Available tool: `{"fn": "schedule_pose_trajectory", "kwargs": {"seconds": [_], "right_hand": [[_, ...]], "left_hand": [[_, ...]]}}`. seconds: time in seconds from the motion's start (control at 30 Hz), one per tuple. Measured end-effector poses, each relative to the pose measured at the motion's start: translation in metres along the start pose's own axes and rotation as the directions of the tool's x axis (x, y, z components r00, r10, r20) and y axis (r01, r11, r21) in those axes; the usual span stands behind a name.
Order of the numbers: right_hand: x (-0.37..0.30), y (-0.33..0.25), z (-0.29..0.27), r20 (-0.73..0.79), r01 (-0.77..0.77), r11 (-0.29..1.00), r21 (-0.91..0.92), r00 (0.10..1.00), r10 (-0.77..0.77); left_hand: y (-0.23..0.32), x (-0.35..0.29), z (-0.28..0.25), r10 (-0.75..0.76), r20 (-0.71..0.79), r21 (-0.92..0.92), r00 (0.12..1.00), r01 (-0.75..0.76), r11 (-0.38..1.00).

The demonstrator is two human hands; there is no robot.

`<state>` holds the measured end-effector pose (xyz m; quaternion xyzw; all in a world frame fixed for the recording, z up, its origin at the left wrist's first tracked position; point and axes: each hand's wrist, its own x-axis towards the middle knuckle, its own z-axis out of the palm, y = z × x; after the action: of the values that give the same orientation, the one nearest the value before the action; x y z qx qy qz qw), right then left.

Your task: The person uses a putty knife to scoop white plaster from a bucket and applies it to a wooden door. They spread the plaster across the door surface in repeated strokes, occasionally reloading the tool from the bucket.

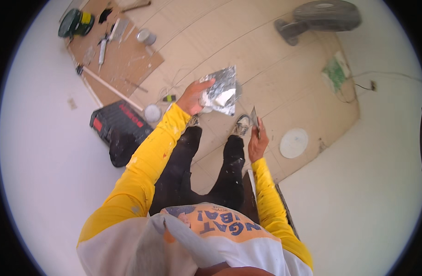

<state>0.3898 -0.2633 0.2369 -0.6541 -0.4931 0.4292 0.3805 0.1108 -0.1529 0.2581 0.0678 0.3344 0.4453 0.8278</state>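
Observation:
My left hand (192,97) is closed on a flat, foil-covered piece (225,82), held out in front of me over the floor. A dab of white paste (225,97) lies on its shiny, crinkled face. To the right and a little nearer, my right hand (258,143) grips a thin putty knife (254,117), its blade pointing up and away from me. The blade is apart from the foil. How the fingers wrap its handle is partly hidden.
At left stands a black tool case (123,120). Beyond it, a brown board (132,60) bears a caulking gun (102,51), a tin can (146,37) and a green tub (76,23). A white round lid (293,142) lies right; a grey fan (328,16) lies far right.

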Motion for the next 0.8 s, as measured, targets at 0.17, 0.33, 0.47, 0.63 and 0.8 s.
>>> {"fn": "schedule_pose_trajectory", "kwargs": {"seconds": [0.17,0.33,0.47,0.63,0.8], "right_hand": [[-0.127,-0.062,-0.039,-0.248,-0.481,0.784,0.394,0.765,0.594],[-0.221,-0.105,-0.065,-0.174,-0.233,0.444,0.865,0.690,0.702],[-0.268,-0.148,-0.073,-0.233,-0.093,0.407,0.908,0.696,0.679],[-0.272,-0.225,-0.082,-0.318,0.102,0.387,0.916,0.772,0.550],[-0.398,-0.211,-0.124,-0.166,0.111,0.134,0.985,0.824,0.542]], "left_hand": [[0.008,-0.039,0.049,-0.185,0.056,-0.005,0.981,0.185,0.983],[0.013,-0.084,0.103,-0.441,0.148,0.051,0.885,0.439,0.897],[0.014,-0.123,0.123,-0.609,0.129,0.125,0.783,0.596,0.793],[0.036,-0.147,0.165,-0.631,0.190,0.165,0.752,0.609,0.776],[-0.053,-0.213,0.235,-0.693,0.291,0.367,0.659,0.592,0.717]]}}
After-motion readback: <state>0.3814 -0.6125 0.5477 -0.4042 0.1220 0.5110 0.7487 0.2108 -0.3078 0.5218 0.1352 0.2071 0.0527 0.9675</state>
